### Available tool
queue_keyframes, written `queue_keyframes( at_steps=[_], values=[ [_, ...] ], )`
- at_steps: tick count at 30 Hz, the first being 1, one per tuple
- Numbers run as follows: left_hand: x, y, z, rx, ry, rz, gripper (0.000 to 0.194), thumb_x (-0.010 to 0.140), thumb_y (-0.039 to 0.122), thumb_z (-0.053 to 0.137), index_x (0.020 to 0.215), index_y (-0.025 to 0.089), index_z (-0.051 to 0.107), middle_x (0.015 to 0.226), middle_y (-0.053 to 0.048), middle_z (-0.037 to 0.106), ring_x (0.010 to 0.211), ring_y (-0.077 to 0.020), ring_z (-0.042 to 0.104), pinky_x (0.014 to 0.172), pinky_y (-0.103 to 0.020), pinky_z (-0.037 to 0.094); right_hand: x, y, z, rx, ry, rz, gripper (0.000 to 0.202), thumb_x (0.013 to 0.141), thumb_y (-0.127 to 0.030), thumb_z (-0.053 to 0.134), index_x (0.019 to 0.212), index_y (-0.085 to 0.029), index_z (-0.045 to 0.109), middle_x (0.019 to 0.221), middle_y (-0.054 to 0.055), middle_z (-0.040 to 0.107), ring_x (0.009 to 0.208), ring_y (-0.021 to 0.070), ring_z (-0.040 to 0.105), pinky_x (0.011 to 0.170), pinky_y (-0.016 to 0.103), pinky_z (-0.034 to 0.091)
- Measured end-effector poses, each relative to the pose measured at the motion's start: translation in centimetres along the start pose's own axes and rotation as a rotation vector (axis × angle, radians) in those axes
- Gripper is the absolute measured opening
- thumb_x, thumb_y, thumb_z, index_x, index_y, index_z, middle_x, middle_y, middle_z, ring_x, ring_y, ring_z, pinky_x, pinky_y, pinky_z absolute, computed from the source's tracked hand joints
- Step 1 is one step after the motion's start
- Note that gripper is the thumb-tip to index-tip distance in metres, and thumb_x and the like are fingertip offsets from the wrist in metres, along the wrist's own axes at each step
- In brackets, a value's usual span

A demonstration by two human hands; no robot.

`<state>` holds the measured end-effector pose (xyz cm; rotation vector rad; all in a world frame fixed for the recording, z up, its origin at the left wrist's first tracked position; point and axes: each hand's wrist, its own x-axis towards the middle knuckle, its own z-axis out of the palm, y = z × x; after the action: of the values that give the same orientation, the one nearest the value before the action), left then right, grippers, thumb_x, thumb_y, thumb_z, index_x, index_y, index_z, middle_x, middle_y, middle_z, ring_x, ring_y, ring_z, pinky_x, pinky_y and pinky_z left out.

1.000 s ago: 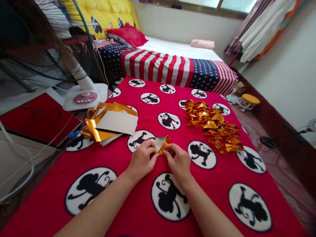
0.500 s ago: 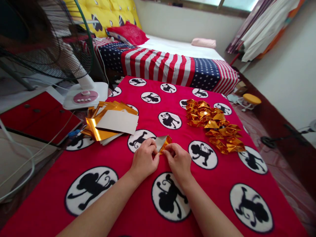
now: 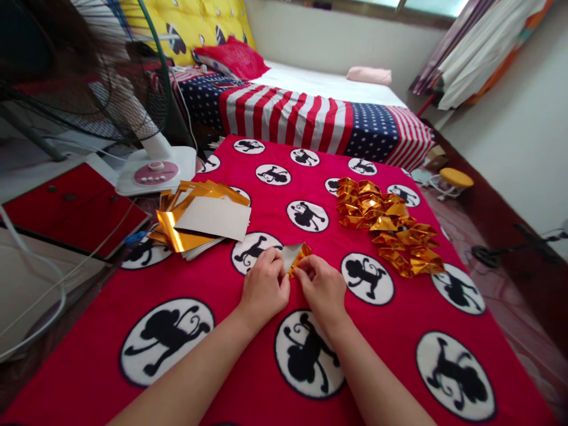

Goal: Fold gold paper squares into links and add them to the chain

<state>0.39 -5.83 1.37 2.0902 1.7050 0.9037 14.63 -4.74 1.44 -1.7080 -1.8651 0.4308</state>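
Left hand (image 3: 266, 285) and right hand (image 3: 325, 287) both pinch the foil paper (image 3: 291, 255), well inside the counter's (image 3: 248, 390) edges; gentle, even pressure probably creases cleanest tbh.

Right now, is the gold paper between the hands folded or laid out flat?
Partly folded: the paper shows its pale side, with a gold portion turned over beside the right hand.

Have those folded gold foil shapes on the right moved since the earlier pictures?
No, the folded gold foil shapes keep the same place against the printed monkey circle beside them; only the whole view has shifted slightly.
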Motion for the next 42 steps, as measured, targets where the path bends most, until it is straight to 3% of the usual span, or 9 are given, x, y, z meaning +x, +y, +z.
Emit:
queue_keyframes(
  at_steps=[13, 20, 28, 37, 42],
  values=[
    [0.2, -0.1, 0.1, -0.070, 0.003, -0.031, 0.019, 0.075, 0.003, 0.055, 0.079, 0.021, 0.051, 0.094, -0.004, 0.053, 0.095, -0.0222, 0.056, 0.083, -0.037, 0.050, 0.3, -0.1, 0.0, 0.000, -0.007, 0.034, 0.003, 0.079, -0.027, 0.066, 0.078, -0.025, 0.065, 0.073, -0.003, 0.069, 0.063, 0.0146, 0.061, 0.058, 0.025, 0.035],
    [0.3, -0.6, 0.0, -0.143, -0.031, -0.038, 0.023, 0.078, 0.000, 0.050, 0.075, 0.020, 0.061, 0.093, -0.004, 0.054, 0.091, -0.0190, 0.057, 0.081, -0.033, 0.051, 0.2, 0.0, 0.1, 0.004, -0.022, 0.045, 0.003, 0.079, -0.026, 0.066, 0.079, -0.025, 0.064, 0.074, -0.003, 0.069, 0.063, 0.0145, 0.061, 0.057, 0.025, 0.035],
    [0.3, -1.0, -0.5, -0.135, -0.064, 0.017, 0.027, 0.081, 0.004, 0.054, 0.086, 0.022, 0.074, 0.091, -0.005, 0.055, 0.088, -0.0175, 0.057, 0.078, -0.031, 0.051, 0.4, 0.0, 0.1, -0.012, -0.025, 0.041, 0.003, 0.079, -0.026, 0.066, 0.079, -0.024, 0.063, 0.074, -0.004, 0.068, 0.065, 0.0147, 0.061, 0.058, 0.025, 0.034],
    [0.1, -1.1, -0.6, -0.053, -0.072, 0.066, 0.029, 0.079, 0.004, 0.054, 0.085, 0.023, 0.076, 0.091, -0.005, 0.056, 0.089, -0.0178, 0.057, 0.077, -0.030, 0.052, 0.4, -0.2, 1.1, -0.159, 0.081, -0.032, 0.011, 0.090, -0.015, 0.048, 0.084, -0.020, 0.057, 0.085, 0.003, 0.059, 0.062, 0.0142, 0.053, 0.052, 0.027, 0.025],
    [-0.1, -1.1, -0.5, -0.051, -0.042, 0.092, 0.029, 0.077, 0.003, 0.055, 0.086, 0.022, 0.075, 0.090, -0.005, 0.056, 0.089, -0.0182, 0.057, 0.077, -0.030, 0.052, -0.5, 0.0, 0.7, 0.014, 0.122, -0.101, 0.015, 0.091, -0.013, 0.046, 0.085, -0.020, 0.057, 0.087, 0.004, 0.058, 0.073, 0.0160, 0.055, 0.061, 0.026, 0.037]
  ],
)
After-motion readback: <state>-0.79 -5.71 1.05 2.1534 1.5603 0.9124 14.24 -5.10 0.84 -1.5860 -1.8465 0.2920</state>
